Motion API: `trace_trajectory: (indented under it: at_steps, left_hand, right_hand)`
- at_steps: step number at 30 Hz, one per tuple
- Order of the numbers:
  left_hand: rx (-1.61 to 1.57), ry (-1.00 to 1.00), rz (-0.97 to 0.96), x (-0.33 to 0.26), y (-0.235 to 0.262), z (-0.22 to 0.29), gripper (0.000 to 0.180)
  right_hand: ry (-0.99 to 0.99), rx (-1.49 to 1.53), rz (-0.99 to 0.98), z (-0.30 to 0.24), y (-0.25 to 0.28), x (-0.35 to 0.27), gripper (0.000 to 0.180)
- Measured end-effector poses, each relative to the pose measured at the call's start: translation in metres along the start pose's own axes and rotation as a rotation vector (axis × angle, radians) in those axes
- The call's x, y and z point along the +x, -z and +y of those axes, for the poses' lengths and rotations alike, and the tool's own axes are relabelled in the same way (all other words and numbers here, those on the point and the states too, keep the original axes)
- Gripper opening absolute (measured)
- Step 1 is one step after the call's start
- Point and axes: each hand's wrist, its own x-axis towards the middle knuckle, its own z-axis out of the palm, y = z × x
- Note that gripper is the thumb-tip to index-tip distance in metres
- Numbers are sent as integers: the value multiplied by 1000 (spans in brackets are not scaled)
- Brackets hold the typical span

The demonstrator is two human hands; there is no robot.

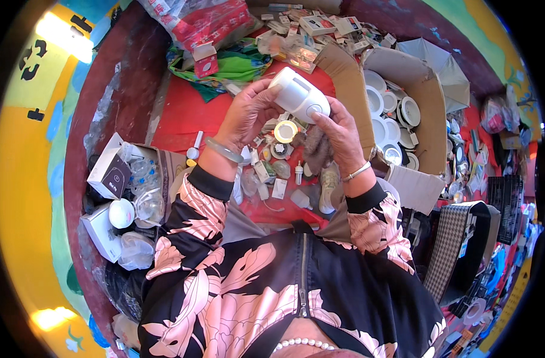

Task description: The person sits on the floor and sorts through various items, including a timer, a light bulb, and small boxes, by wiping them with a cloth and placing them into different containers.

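Note:
Between both hands I hold up a white plastic device with a rounded body, a pale rectangular window and a round part at its lower right end. My left hand pinches its upper left side with thumb and fingers. The fingers of my right hand close on its lower right end, the thumb by the round part. A grey-brown cloth hangs just below, beside my right fingers; whether that hand also grips it I cannot tell. Beneath the device, a lit round downlight lies among small lamp parts on the red cloth.
An open cardboard box of round white light fittings stands at the right. Boxes and bulbs fill another carton at the left. Small packages and a red-and-white plastic bag lie at the back. A checked box sits at the right.

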Motion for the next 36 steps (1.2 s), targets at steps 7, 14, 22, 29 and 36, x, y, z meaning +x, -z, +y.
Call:
trace_trajectory:
  at_steps: [7,14,22,29,36]
  left_hand:
    - [20,17,-31,4,0,-6,34]
    - [21,2,-88,3,-4,-7,44]
    - [72,-95,-119,3,-3,-11,53]
    - [132,-133,-131,-2,-9,-6,68]
    - [145,-166,-249,-5,-12,-7,77]
  right_hand:
    - [-2,-115,45,-4,3,-4,38]
    - [290,-406,83,3,6,-3,45]
    - [382,-441,84,5,5,-2,55]
    - [81,58,5,-6,2,-4,62]
    - [35,229,21,-16,-1,-5,62]
